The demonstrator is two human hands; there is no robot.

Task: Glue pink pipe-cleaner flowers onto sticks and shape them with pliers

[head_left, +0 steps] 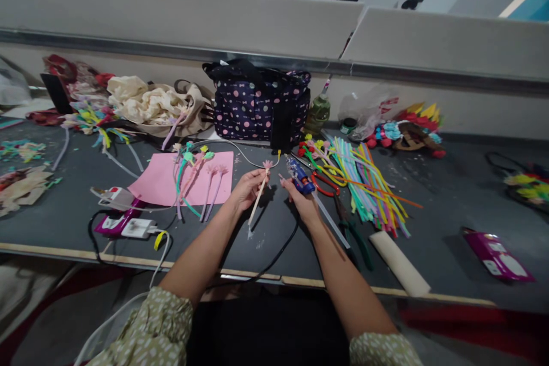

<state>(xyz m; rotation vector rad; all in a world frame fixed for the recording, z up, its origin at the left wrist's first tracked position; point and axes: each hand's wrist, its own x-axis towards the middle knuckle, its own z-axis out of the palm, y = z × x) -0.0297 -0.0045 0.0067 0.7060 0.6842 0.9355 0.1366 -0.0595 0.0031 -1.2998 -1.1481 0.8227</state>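
I have the left hand (247, 190) pinched nearly closed on a pink flower (267, 165), its pale stem (257, 206) slanting down toward me. My right hand (303, 201) is curled around a blue glue gun (297, 173), a clear glue stick (332, 222) jutting back beside the forearm. A narrow gap separates the two hands. Between them and the wooden front edge (302, 282) I have a band of dark tabletop, crossed by a black cord (281, 254). Rightward is tight: red-handled pliers (326, 184) just beside the gun, green-handled pliers (360, 243), then the pipe cleaners (373, 183); a cream roll (398, 263) lies along the edge. My widest room is beyond, reaching to a magenta power strip (500, 255). On the left, a pink sheet (221, 168) sits near the hand; behind, a dotted bag (244, 106) bounds my reach.
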